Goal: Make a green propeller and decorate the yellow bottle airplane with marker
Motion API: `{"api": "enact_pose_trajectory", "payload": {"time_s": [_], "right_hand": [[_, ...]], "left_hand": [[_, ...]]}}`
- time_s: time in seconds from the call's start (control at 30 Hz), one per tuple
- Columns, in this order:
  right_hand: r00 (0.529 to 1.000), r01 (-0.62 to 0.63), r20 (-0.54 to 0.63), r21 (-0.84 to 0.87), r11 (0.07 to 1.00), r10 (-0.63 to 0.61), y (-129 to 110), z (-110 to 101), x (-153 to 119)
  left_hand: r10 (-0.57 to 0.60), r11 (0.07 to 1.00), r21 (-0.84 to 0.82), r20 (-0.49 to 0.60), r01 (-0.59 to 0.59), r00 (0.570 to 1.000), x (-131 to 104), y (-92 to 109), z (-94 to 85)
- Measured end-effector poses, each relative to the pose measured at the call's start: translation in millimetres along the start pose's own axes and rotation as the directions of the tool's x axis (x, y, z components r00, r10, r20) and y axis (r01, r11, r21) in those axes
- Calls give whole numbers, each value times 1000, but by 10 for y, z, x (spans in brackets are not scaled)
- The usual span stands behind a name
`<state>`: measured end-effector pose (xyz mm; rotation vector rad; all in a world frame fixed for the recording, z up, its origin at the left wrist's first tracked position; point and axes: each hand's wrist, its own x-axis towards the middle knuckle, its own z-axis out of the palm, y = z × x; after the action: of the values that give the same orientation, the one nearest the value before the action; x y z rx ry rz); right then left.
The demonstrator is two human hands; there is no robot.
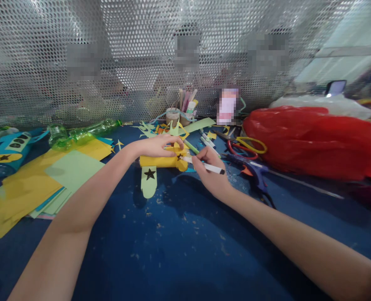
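Observation:
A yellow paper-wrapped bottle lies on its side on the blue table, shaped like a toy plane. From its near side sticks out a pale green paper wing with a black star on it. My left hand rests over the yellow body, fingers curved around its top and holding it steady. Between the fingers of my right hand is a white marker with a black end. Its tip meets the yellow paper at the right end, beside a small dark star.
Yellow and green paper sheets lie at left, near green plastic bottles and a blue paper-covered bottle. Scissors, a blue glue gun and a red plastic bag are at right. Perforated metal stands behind.

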<state>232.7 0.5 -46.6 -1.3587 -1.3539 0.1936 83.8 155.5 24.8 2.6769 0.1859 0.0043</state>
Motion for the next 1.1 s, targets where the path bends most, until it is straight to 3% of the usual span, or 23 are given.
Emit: {"api": "enact_pose_trajectory", "payload": {"time_s": [0.27, 0.47, 0.8, 1.1], "right_hand": [[1000, 17, -13, 3, 1000, -17, -1, 0, -9], [995, -4, -99, -1, 1000, 4, -31, -17, 2], [999, -22, -27, 14, 1000, 22, -4, -6, 0], [1000, -11, -29, 4, 1000, 11, -14, -8, 10]], "left_hand": [[0, 1000, 6, -2, 0, 1000, -1, -15, 2], [-4, 1000, 0, 4, 4, 1000, 1, -9, -5], [-22, 1000, -4, 6, 22, 1000, -6, 3, -4], [-13, 1000, 1, 1, 13, 1000, -3, -1, 0]]}}
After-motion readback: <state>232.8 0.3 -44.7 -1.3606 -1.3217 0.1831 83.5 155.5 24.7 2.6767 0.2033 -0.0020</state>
